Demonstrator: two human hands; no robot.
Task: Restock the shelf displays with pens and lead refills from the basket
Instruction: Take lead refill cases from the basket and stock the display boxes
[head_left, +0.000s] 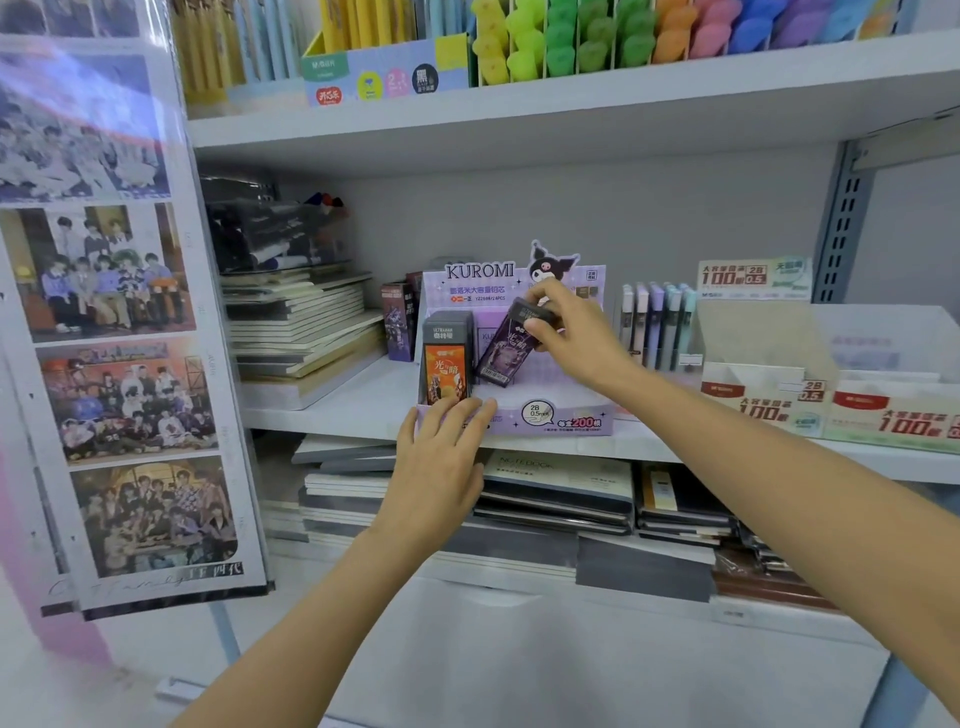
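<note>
Restocking looks mid-placement at the middle shelf (358, 402). Your left hand (441, 441) lies nearest, at seven o'clock of the Kuromi display box (561, 415). Its fingers are straight and flat against the front lip, gripping nothing. I judge it is there to keep the light cardboard from sliding back while you load it. Just beyond those fingertips an orange refill pack (445, 374) stands upright in the box's left side. At two o'clock from it, your right hand (576, 338) pinches the dark top end of a purple refill pack (501, 353) between thumb and fingers. The pack is tilted, its lower end leaning into the middle of the box; holding it by the top likely leaves the foot free to find its slot. Further back, pastel pens (657, 327) stand at three o'clock of the box and stacked notebooks (306, 332) at nine. The basket is not in view.
</note>
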